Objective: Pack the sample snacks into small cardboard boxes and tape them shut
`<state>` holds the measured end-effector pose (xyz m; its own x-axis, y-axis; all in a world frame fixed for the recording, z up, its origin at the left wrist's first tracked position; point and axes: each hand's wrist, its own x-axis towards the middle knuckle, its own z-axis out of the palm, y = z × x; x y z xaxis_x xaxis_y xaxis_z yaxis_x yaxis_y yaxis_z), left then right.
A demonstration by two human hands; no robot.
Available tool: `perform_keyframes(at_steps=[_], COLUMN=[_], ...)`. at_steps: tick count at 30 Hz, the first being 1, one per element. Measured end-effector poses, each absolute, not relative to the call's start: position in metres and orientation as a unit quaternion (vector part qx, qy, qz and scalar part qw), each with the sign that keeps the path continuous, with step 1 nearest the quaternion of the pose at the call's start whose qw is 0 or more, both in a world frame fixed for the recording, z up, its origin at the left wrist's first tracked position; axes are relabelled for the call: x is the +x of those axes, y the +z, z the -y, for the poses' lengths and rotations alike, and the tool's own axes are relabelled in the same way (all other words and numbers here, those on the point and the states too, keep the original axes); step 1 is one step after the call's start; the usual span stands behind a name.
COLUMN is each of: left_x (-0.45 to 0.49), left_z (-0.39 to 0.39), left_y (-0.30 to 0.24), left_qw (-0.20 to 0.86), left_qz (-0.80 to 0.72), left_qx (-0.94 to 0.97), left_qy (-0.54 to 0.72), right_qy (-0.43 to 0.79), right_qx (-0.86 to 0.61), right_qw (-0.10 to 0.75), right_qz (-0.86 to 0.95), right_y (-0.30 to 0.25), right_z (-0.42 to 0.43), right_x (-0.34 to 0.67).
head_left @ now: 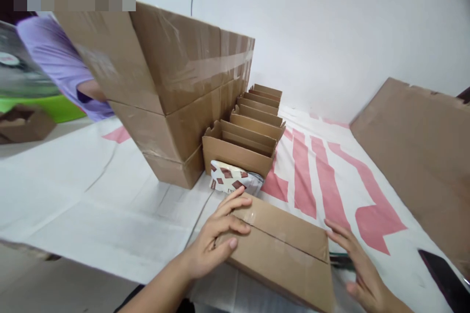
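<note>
The flat, closed brown cardboard box [282,264] lies near the front edge of the tabletop [121,220], between the person's hands. The left hand [216,234] lies over the box's left end, its fingers spread and resting on the top, with the thumb apart from them. The right hand [358,266] is at the opposite end, its fingers and thumb apart; the fingertips are at the far right corner, though whether they touch it I cannot tell. A seam runs lengthwise along the lid.

Just beyond the left fingertips, a white packet with dark red diamonds [228,176] leans against the nearest of a row of open brown cardboard boxes [240,154]. Left of that row rises a stack of taped brown cardboard boxes [191,66]. A black, flat, phone-like object [446,276] lies right of the right hand, near a large brown cardboard panel [414,156]. Behind the stack shows another person's light purple sleeve [55,54].
</note>
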<state>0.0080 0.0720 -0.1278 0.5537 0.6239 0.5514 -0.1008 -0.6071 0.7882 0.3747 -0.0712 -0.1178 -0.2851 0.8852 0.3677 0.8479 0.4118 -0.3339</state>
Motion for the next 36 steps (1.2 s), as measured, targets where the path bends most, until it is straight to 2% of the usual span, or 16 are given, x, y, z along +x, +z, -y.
perform_keyframes(at_steps=[2, 7, 12, 18, 21, 26, 33, 36], left_x=[0.009, 0.013, 0.014, 0.015, 0.015, 0.015, 0.017, 0.017], left_z=[-0.072, -0.074, -0.072, -0.069, -0.069, -0.070, -0.071, -0.071], left_y=[-0.128, -0.127, -0.125, -0.131, -0.132, -0.128, -0.133, -0.133], left_qw=[0.412, 0.413, 0.428, 0.475, 0.484, 0.496, 0.506, 0.502], left_qz=[-0.165, -0.161, -0.167, -0.161, -0.154, -0.157, -0.135, -0.133], left_qx=[0.778, 0.775, 0.766, 0.732, 0.726, 0.720, 0.703, 0.706], left_qy=[0.444, 0.450, 0.451, 0.462, 0.464, 0.460, 0.481, 0.481], right_qy=[0.005, -0.052, -0.027, -0.131, -0.181, -0.197, -0.208, -0.218], right_qx=[-0.598, -0.579, -0.595, -0.634, -0.559, -0.394, -0.349, -0.335], right_qw=[0.230, 0.136, 0.162, 0.261, 0.286, 0.194, 0.073, 0.058], right_qz=[0.768, 0.802, 0.787, 0.716, 0.757, 0.877, 0.911, 0.915], right_y=[-0.138, -0.183, -0.189, -0.133, -0.088, -0.031, -0.009, -0.009], right_z=[0.078, 0.092, 0.092, 0.046, 0.019, -0.007, -0.029, -0.034], right_x=[0.397, 0.434, 0.440, 0.418, 0.384, 0.298, 0.216, 0.207])
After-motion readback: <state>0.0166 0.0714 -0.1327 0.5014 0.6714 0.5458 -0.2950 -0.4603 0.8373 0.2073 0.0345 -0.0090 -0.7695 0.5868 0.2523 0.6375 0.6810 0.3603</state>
